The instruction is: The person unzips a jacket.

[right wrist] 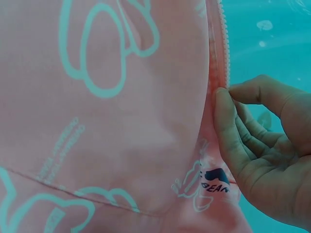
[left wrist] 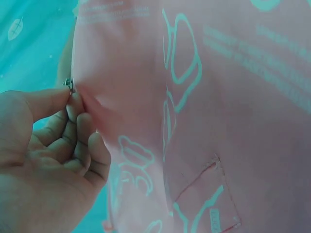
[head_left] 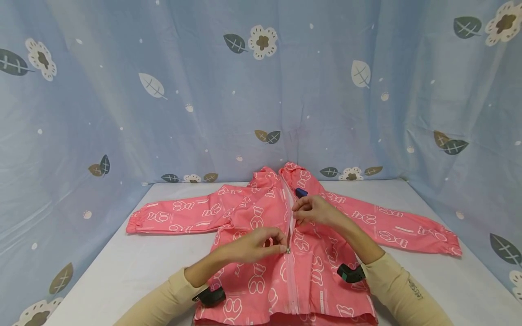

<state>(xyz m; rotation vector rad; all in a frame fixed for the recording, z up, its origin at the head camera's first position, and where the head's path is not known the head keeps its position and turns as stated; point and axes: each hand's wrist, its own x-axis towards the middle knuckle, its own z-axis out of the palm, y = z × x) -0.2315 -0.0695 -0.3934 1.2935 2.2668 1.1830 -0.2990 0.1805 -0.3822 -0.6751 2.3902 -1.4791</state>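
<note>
A pink jacket (head_left: 257, 290) with white bear outlines lies front side up, sleeves spread to both sides. Its front zipper is joined below the slider and parted above it. My left hand (head_left: 261, 244) pinches the metal zipper pull (left wrist: 69, 83) between thumb and index finger at mid-chest. Higher up, my right hand (head_left: 316, 210) pinches the parted zipper edge (right wrist: 224, 53) on the right side of the opening, its white teeth showing in the right wrist view. A dark blue patch (head_left: 301, 193) shows on the chest just above that hand.
The jacket lies on a white table (head_left: 122, 271). Behind it and at both sides hangs a light blue curtain (head_left: 212, 90) with leaves and flowers. Dark wrist cameras (head_left: 350, 273) sit at both cuffs, over the jacket's lower front.
</note>
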